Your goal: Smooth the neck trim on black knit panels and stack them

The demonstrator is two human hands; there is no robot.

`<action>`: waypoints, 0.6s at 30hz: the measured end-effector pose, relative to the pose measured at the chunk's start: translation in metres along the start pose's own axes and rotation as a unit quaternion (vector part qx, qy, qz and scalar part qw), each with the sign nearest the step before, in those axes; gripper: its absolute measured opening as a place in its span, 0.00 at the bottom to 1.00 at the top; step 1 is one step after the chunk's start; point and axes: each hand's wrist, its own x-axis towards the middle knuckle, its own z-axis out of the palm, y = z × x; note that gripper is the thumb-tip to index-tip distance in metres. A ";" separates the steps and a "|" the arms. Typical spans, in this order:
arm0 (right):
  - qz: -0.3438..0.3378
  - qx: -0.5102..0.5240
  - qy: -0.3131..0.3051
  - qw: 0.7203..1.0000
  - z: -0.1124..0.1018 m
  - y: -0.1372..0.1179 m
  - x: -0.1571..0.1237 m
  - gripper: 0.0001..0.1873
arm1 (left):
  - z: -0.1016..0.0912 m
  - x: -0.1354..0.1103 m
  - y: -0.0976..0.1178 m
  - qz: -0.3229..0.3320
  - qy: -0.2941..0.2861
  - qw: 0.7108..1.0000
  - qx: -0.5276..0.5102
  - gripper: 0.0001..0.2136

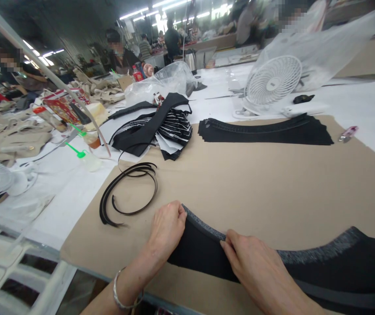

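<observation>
1. Black fabric piece (325,273), lying along the near edge of the brown sheet (240,183), curved side away from us, a speckled grey band (319,255) following that curve.
2. Our left hand (167,224): thumb and fingers together, pinching the band's left end. Our right hand (256,258): thumb and forefinger clamped on the band farther along, hiding part of it.
3. Just beyond our left hand we note loosely coiled black strips (103,203); behind them, a fanned bundle of black and white pieces (174,127).
4. Across the sheet, a stack of black pieces (266,134), with a small pink item (349,132) by its right end.
5. Behind the stack, a white fan (273,81) against clear plastic sheeting (332,48). Green-nozzled bottles stand at left; a slanting pole (56,79) cuts across our view there.
6. Writing: fan hub carries a small label, too small to read. Red printed box (65,105) and red-labelled bottle (137,74): we see lettering-like marks, too blurred to make out.
</observation>
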 end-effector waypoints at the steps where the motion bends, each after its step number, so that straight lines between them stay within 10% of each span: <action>1: 0.004 -0.007 0.001 1.000 -0.001 -0.001 0.000 0.13 | 0.000 0.000 0.000 0.000 0.000 1.000 0.000 0.06; 18: 0.005 -0.030 0.018 0.999 0.001 0.002 0.006 0.15 | 0.005 0.008 -0.022 0.029 0.074 0.988 -0.129 0.06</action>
